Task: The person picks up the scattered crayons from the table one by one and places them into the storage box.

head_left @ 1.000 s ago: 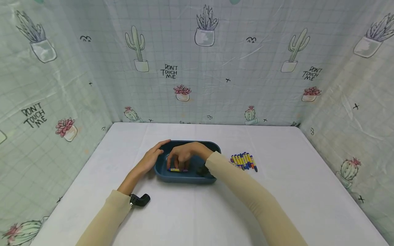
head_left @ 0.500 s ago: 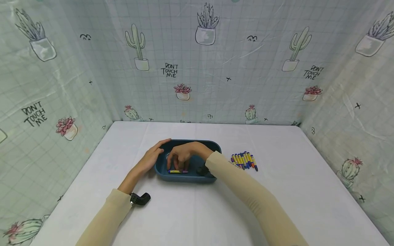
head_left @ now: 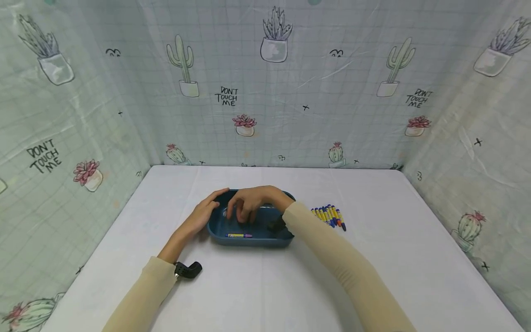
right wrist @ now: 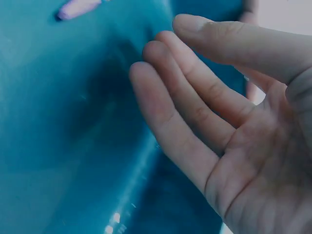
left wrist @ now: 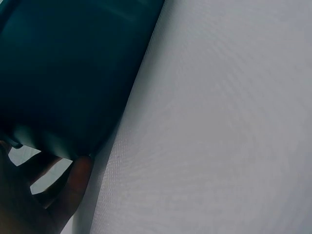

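A dark blue plastic tray (head_left: 249,243) stands mid-table. My left hand (head_left: 201,216) rests against its left end, fingers spread along the rim at the far left corner; in the left wrist view, fingertips (left wrist: 82,162) touch the tray's end. Above the tray's inside hovers my right hand (head_left: 249,203), fingers slightly bent and holding nothing. The right wrist view shows its palm and separated thumb. A purple crayon (head_left: 238,235) with a yellow and blue wrapper lies lengthwise inside, beside the near wall. Part of that crayon (right wrist: 80,7) shows at the right wrist view's top.
Several crayons (head_left: 330,215) in yellow and blue wrappers lie side by side right of the tray, partly behind my right sleeve (head_left: 327,253). The white table (head_left: 257,290) ends at a cactus-printed cloth (head_left: 290,92). A black strap device (head_left: 188,270) sits on my left wrist.
My right hand has let go of the crayon and risen away from it. The crayon now lies nearer the tray's front wall. My left hand stays at the tray's left end.
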Tool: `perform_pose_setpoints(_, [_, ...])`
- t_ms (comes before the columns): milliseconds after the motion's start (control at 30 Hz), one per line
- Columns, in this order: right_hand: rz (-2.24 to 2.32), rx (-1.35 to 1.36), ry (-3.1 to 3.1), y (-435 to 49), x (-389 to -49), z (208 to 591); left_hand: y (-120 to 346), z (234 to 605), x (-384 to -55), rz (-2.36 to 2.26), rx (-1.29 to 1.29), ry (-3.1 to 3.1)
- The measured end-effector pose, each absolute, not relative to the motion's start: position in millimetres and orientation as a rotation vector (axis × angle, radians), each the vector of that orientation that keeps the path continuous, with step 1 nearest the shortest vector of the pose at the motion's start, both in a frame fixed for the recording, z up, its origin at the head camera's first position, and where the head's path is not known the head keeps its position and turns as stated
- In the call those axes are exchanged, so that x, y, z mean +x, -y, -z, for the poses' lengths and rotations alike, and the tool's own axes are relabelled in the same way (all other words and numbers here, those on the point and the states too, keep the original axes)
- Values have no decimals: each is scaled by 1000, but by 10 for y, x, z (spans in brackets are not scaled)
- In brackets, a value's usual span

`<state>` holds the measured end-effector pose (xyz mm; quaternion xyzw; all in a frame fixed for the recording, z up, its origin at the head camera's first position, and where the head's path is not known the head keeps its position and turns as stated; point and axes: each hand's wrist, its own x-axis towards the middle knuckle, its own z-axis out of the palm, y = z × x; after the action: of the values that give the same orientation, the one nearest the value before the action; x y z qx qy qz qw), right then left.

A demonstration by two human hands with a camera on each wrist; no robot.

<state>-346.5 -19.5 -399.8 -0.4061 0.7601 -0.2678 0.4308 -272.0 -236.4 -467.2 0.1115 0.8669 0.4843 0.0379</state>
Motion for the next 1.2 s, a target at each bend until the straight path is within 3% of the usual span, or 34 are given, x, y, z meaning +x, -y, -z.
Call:
perform_pose_setpoints(667, [843, -1021, -2129, -825, -3393, 3501, 2341, 4698, -2719, -1487, 389, -2693])
perform_pose_setpoints(1200, [1109, -831, -2404, -2052, -3130, 3643, 2320, 4695, -2721, -1483, 393, -2696])
